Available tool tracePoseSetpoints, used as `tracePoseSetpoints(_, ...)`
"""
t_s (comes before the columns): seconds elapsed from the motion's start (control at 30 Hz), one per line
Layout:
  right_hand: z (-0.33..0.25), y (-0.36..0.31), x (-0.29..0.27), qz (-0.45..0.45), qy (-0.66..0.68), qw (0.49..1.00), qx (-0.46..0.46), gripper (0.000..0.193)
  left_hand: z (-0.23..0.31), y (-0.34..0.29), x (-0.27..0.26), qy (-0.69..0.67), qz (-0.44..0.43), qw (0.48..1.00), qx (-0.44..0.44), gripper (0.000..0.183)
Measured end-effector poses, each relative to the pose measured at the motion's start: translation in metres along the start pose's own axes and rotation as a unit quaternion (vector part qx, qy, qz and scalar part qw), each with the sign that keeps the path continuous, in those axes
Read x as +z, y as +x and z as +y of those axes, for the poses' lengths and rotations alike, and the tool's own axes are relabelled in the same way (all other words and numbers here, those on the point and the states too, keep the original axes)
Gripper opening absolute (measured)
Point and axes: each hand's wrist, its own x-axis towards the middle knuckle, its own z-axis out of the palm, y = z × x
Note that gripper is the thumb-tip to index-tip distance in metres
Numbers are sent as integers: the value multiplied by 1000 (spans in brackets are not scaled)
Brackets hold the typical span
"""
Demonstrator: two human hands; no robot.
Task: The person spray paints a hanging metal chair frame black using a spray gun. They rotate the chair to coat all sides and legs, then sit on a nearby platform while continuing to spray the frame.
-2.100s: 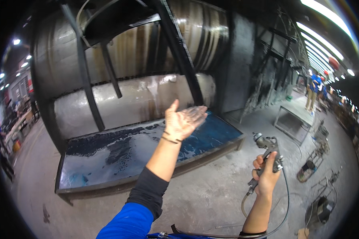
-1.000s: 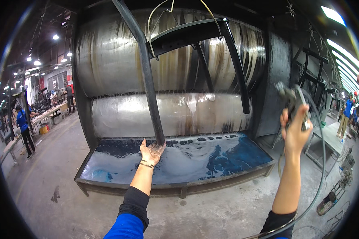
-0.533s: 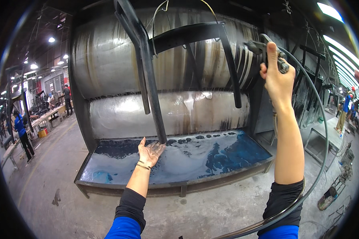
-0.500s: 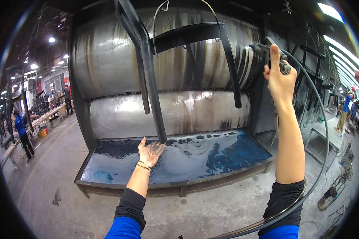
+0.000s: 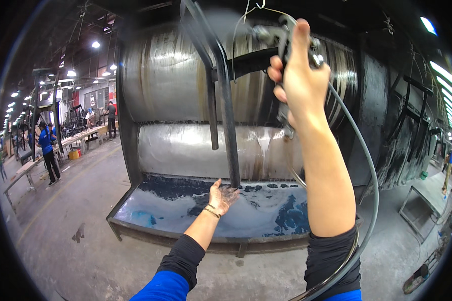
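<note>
The grey metal spray gun (image 5: 281, 40) sits at the top of the view, directly in front of the upper part of the dark metal frame (image 5: 225, 100) that hangs from thin wire. The right hand (image 5: 299, 75) is closed around the gun's grip, with the thumb extended upward along the body. The hand covers most of the gun; the nozzle end and trigger cannot be made out. A grey flexible hose (image 5: 364, 180) runs from the gun, passes to the right of the right forearm and loops out of view at the lower edge.

The left hand (image 5: 222, 196) is open, palm up, fingers spread and darkened with paint. It is held just beside the lower end of the frame's longest leg; contact between fingertips and leg cannot be confirmed. A thin band circles the left wrist.

The frame's top is cut off by the picture edge. Behind the frame stands a curved, paint-streaked silver booth wall (image 5: 165, 85). Below the frame lies a shallow metal trough (image 5: 160, 213) coated with blue and white residue.

Well to the left of the frame, a person in a blue shirt (image 5: 47, 150) stands by long worktables; details there are too small to read. To the right of the frame, more dark frames (image 5: 412, 115) hang in shadow.
</note>
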Motion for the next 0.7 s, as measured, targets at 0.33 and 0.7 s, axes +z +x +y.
tracePoseSetpoints(0.33,-38,20,26,4,26,989,-145,59,-49,28,43,25,-11,998,-49,99)
tracePoseSetpoints(0.7,34,-105,-130,61,-290,940,172,61,18,41,-7,78,169,958,218,44)
